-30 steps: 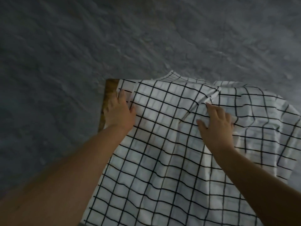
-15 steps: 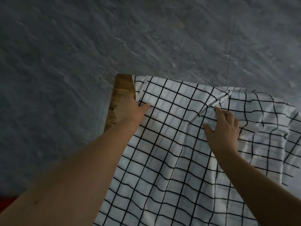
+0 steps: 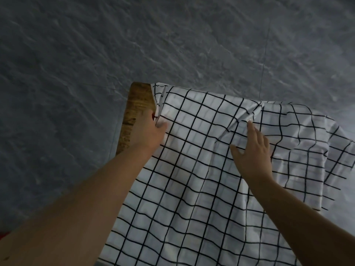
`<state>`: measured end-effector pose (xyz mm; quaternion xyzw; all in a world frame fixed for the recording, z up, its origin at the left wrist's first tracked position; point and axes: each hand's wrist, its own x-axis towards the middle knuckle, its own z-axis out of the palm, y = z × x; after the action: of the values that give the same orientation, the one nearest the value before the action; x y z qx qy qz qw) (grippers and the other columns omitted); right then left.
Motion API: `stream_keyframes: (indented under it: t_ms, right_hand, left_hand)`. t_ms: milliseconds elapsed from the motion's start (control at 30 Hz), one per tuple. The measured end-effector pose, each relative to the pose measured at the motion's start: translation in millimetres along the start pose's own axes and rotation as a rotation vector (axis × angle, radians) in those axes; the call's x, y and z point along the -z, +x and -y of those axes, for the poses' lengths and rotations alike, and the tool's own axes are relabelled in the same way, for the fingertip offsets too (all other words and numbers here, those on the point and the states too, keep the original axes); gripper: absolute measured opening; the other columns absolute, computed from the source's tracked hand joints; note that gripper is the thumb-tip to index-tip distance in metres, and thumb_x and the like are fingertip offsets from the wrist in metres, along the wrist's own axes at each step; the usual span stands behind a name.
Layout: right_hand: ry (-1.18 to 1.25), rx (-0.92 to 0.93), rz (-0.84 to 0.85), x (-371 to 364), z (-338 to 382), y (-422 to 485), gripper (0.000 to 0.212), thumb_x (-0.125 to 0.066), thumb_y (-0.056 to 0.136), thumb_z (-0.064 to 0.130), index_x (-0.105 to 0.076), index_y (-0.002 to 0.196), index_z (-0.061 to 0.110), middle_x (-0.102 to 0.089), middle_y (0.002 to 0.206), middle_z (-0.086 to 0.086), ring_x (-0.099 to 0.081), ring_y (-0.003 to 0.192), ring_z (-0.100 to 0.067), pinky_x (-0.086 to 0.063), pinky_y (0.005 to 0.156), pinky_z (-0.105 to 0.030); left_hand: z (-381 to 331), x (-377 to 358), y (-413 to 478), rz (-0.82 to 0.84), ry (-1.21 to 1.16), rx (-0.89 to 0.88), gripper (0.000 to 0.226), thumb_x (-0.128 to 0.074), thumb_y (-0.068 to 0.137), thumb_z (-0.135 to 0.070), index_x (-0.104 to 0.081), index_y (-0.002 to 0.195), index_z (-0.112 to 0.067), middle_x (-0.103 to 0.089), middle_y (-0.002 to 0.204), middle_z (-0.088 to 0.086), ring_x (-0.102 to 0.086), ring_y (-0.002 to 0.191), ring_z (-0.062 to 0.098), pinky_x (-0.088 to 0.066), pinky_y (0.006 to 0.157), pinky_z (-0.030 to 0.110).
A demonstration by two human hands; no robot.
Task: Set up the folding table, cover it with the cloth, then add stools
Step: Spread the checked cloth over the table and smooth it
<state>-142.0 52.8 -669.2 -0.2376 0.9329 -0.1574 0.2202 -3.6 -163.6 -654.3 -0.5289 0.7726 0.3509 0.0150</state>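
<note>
White black-grid cloth (image 3: 201,169) has slid right, baring more wooden folding table (image 3: 134,112) edge. Left hand (image 3: 148,131) pinches cloth hem; right hand (image 3: 253,150) flat, released. Coverage incomplete.

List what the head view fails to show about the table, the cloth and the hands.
- Table: only a wooden strip shows; the checked cloth hides the rest, legs included.
- Cloth: near edge cut off by the frame bottom.
- Left hand: fingertips lost at the cloth's edge, grip unclear.
- Right hand: palm hidden beneath it.
- Stools: none in view.
</note>
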Motion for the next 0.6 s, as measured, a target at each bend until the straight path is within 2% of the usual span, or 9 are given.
stream_keyframes:
  t_ms: [100, 167, 267, 400, 500, 533, 600]
  right_hand:
    - [0.029, 0.004, -0.020, 0, 0, -1, 0.075, -0.058, 0.090, 0.030, -0.015, 0.150, 0.018, -0.027, 0.153, -0.005, -0.016, 0.141, -0.023, -0.020, 0.116, -0.040]
    - [0.025, 0.010, -0.020, 0, 0, -1, 0.075, -0.058, 0.090, 0.030, -0.016, 0.150, 0.017, -0.027, 0.153, -0.005, -0.016, 0.142, -0.023, -0.020, 0.116, -0.041]
    - [0.018, 0.025, -0.009, 1, 1, -2, 0.075, -0.057, 0.090, 0.030, -0.014, 0.150, 0.017, -0.026, 0.153, -0.006, -0.016, 0.142, -0.023, -0.019, 0.115, -0.039]
    - [0.030, 0.051, -0.016, 1, 0, -3, 0.076, -0.054, 0.092, 0.034, -0.009, 0.150, 0.013, -0.026, 0.153, -0.008, -0.016, 0.141, -0.023, -0.019, 0.115, -0.038]
    - [0.084, 0.056, -0.001, 1, -1, -6, 0.074, -0.044, 0.096, 0.040, -0.003, 0.150, 0.012, -0.021, 0.155, -0.010, -0.014, 0.143, -0.023, -0.017, 0.116, -0.039]
    - [0.105, 0.054, 0.014, 2, -2, -7, 0.073, -0.041, 0.096, 0.042, -0.002, 0.151, 0.013, -0.018, 0.157, -0.009, -0.012, 0.144, -0.023, -0.016, 0.117, -0.040]
    - [0.092, 0.070, 0.046, 2, -6, -7, 0.069, -0.034, 0.097, 0.044, -0.001, 0.151, 0.017, -0.014, 0.158, -0.006, -0.010, 0.145, -0.021, -0.015, 0.118, -0.041]
  left_hand:
    - [-6, 0, -1, 0.135, -0.096, 0.145, 0.076, -0.070, 0.079, -0.042, -0.035, 0.137, -0.007, -0.045, 0.137, 0.010, -0.046, 0.122, 0.024, -0.033, 0.085, 0.025]
    - [-9, -2, 0, 0.202, -0.089, 0.188, 0.077, -0.069, 0.080, -0.044, -0.037, 0.137, -0.004, -0.045, 0.139, 0.011, -0.045, 0.123, 0.026, -0.035, 0.085, 0.026]
    - [-8, -7, -1, 0.272, -0.058, 0.187, 0.073, -0.063, 0.084, -0.044, -0.037, 0.138, -0.002, -0.041, 0.143, 0.014, -0.042, 0.127, 0.028, -0.037, 0.095, 0.032]
    - [-5, -7, -10, 0.181, -0.082, 0.118, 0.048, -0.059, 0.088, -0.040, -0.052, 0.118, -0.002, -0.055, 0.122, 0.013, -0.051, 0.111, 0.028, -0.040, 0.084, 0.031]
    - [5, 4, -14, 0.123, -0.145, 0.111, 0.030, -0.058, 0.089, -0.037, -0.053, 0.100, -0.010, -0.056, 0.092, 0.004, -0.053, 0.096, 0.026, -0.038, 0.075, 0.029]
    - [8, 11, -14, 0.096, -0.166, 0.125, 0.032, -0.059, 0.088, -0.037, -0.054, 0.101, -0.009, -0.057, 0.092, 0.005, -0.054, 0.097, 0.026, -0.039, 0.076, 0.031]
    - [22, 25, -11, 0.026, -0.221, 0.158, 0.046, -0.061, 0.087, -0.038, -0.055, 0.118, -0.004, -0.059, 0.115, 0.013, -0.053, 0.111, 0.031, -0.041, 0.085, 0.034]
